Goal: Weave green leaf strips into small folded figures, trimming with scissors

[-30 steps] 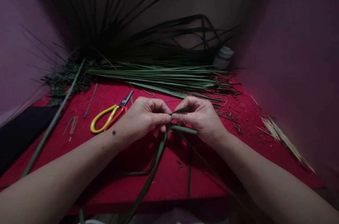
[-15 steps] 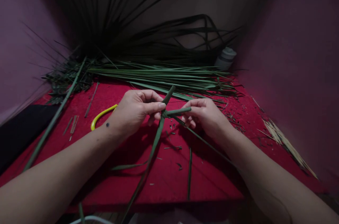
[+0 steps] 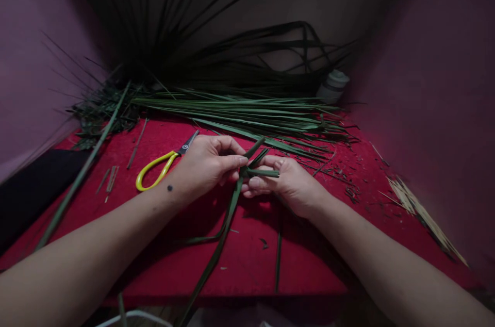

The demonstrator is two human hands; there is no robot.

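Observation:
Green leaf strips [image 3: 231, 206] cross in a small folded piece above the red cloth, one long tail hanging toward the front edge. My left hand [image 3: 211, 164] pinches the crossing from the left, thumb on top. From the right, my right hand [image 3: 284, 181] has its thumb and fingers closed on the same piece, just below and beside the short ends that stick out. Some of its fingertips are behind the strips. Beside my left wrist lie yellow-handled scissors [image 3: 158, 166] with their blades partly spread.
Long green leaves [image 3: 240, 108] lie across the back of the red cloth [image 3: 247, 275]. A white container [image 3: 333, 84] stands behind at right. Thin pale sticks [image 3: 427, 219] are at far right, a thick stem [image 3: 83, 169] and black cloth [image 3: 34, 190] at left.
My right hand has moved left and closed in against the folded piece. Both hands sit slightly lower, and more of the scissors shows. Another short strip end now points up between the hands.

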